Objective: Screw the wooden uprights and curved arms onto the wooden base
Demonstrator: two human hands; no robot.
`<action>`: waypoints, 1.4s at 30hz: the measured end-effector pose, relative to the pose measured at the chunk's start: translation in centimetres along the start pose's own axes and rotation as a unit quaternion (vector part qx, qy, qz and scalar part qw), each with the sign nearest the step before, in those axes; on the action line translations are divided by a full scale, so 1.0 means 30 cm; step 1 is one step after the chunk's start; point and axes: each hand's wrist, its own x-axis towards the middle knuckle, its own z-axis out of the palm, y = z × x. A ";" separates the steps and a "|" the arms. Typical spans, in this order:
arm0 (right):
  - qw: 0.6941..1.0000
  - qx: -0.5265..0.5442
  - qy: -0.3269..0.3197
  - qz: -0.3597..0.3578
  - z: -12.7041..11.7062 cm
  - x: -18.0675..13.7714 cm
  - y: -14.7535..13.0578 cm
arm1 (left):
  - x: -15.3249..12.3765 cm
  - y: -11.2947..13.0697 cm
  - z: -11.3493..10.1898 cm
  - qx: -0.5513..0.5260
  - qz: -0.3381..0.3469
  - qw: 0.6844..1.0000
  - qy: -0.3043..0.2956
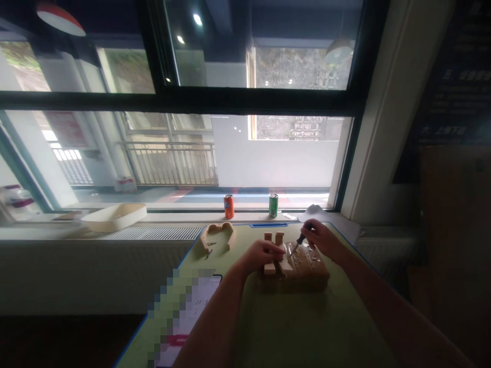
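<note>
My right hand (319,238) grips the dark handle of a screwdriver (299,242), which slants down to the left. Its tip is close to a pale wooden piece (285,266) that my left hand (264,252) holds, fingers closed over its middle. A second wooden piece (269,269) lies to the left of it, partly under the same hand. Both pieces rest on a brown cardboard box (310,271) covered in shiny clear tape. Small screw-like bits (312,254) are scattered over its top at the right. Whether the tip touches a screw is too small to tell.
On the green table (291,327), a curved wooden frame (231,237) lies at the back left, small metal parts inside it. A tablet-like screen (195,306) is near my left forearm. An orange can (228,206), a green can (273,205) and a cream tray (115,217) line the windowsill.
</note>
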 end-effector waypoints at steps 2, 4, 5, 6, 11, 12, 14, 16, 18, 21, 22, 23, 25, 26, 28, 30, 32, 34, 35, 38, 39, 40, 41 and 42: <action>0.989 -0.077 -0.106 -0.066 0.022 0.024 -0.116 | -0.002 0.001 0.002 -0.010 -0.004 1.000 0.006; 0.970 -0.137 -0.172 -0.109 0.040 0.046 -0.220 | -0.005 0.005 0.003 -0.007 -0.007 1.000 0.013; 0.961 -0.154 -0.191 -0.128 0.047 0.054 -0.261 | -0.007 0.008 0.003 0.000 -0.008 1.000 0.015; 0.954 -0.167 -0.205 -0.142 0.053 0.060 -0.292 | -0.009 0.011 0.003 0.009 -0.010 1.000 0.016; 0.948 -0.212 -0.163 -0.169 0.075 0.063 -0.318 | -0.014 0.030 0.000 0.031 -0.034 0.999 0.005; 0.946 -0.225 -0.154 -0.174 0.076 0.062 -0.309 | -0.015 0.033 -0.001 0.031 -0.036 0.999 0.001; 0.938 -0.250 -0.150 -0.188 0.076 0.064 -0.291 | -0.015 0.036 -0.001 0.034 -0.038 0.999 -0.002; 0.932 -0.262 -0.157 -0.196 0.073 0.066 -0.279 | -0.015 0.037 -0.001 0.046 -0.041 0.998 0.002; 0.929 -0.265 -0.164 -0.197 0.070 0.068 -0.274 | -0.016 0.039 -0.001 0.065 -0.038 0.997 0.008; 0.927 -0.274 -0.164 -0.198 0.071 0.066 -0.273 | -0.016 0.045 0.001 0.079 -0.028 0.996 0.010; 0.926 -0.277 -0.164 -0.199 0.073 0.065 -0.272 | -0.016 0.046 0.002 0.082 -0.028 0.996 0.011; 0.925 -0.278 -0.163 -0.200 0.075 0.064 -0.271 | -0.016 0.047 0.004 0.084 -0.029 0.996 0.013; 0.925 -0.281 -0.159 -0.201 0.079 0.064 -0.268 | -0.015 0.046 0.006 0.092 -0.033 0.995 0.020; 0.924 -0.282 -0.158 -0.202 0.081 0.064 -0.265 | -0.014 0.045 0.007 0.094 -0.034 0.995 0.023; 0.922 -0.286 -0.156 -0.209 0.085 0.066 -0.259 | -0.012 0.040 0.008 0.093 -0.033 0.995 0.023; 0.920 -0.289 -0.156 -0.216 0.088 0.068 -0.254 | -0.011 0.037 0.008 0.087 -0.031 0.996 0.022; 0.920 -0.290 -0.152 -0.217 0.089 0.068 -0.252 | -0.011 0.037 0.008 0.081 -0.032 0.996 0.022; 0.921 -0.289 -0.151 -0.214 0.089 0.067 -0.253 | -0.012 0.041 0.008 0.082 -0.034 0.996 0.023; 0.922 -0.288 -0.153 -0.211 0.089 0.066 -0.255 | -0.013 0.044 0.008 0.083 -0.033 0.996 0.023; 0.923 -0.288 -0.157 -0.201 0.089 0.064 -0.259 | -0.015 0.050 0.007 0.090 -0.031 0.995 0.019; 0.923 -0.289 -0.158 -0.199 0.090 0.064 -0.259 | -0.016 0.051 0.006 0.093 -0.032 0.995 0.017; 0.923 -0.291 -0.158 -0.198 0.091 0.065 -0.259 | -0.016 0.049 0.005 0.095 -0.034 0.995 0.016; 0.922 -0.292 -0.158 -0.200 0.091 0.066 -0.258 | -0.016 0.047 0.004 0.097 -0.037 0.994 0.016; 0.922 -0.292 -0.156 -0.202 0.093 0.067 -0.256 | -0.016 0.043 0.003 0.098 -0.039 0.994 0.016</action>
